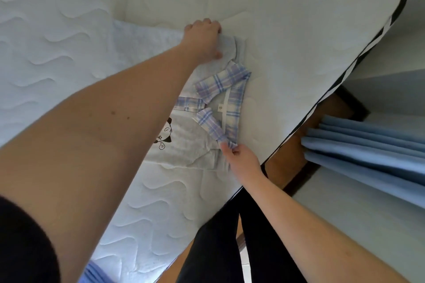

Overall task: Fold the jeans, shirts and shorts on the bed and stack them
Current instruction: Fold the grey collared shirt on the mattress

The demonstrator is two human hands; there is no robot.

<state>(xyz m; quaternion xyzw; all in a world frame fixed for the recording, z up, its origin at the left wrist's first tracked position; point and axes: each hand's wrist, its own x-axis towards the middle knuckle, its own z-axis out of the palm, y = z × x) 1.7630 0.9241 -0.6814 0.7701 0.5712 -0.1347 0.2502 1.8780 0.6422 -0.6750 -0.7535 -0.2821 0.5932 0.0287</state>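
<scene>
On the mattress (287,30), forearm-hidden shirt (190,142): right hand (242,159) pinches collar, left hand (204,38) grip clutches shoulder.

Single head-worn wide-angle view, looking steeply down and forward over the bed (299,18) edge, close above both outstretched arms, frame tilted

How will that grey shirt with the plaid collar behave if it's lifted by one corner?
The shirt is probably floppy: it lies flat and creased on the mattress. It looks light; the right hand pinches its collar with fingertips alone. Likely to sag and unfold.
</scene>
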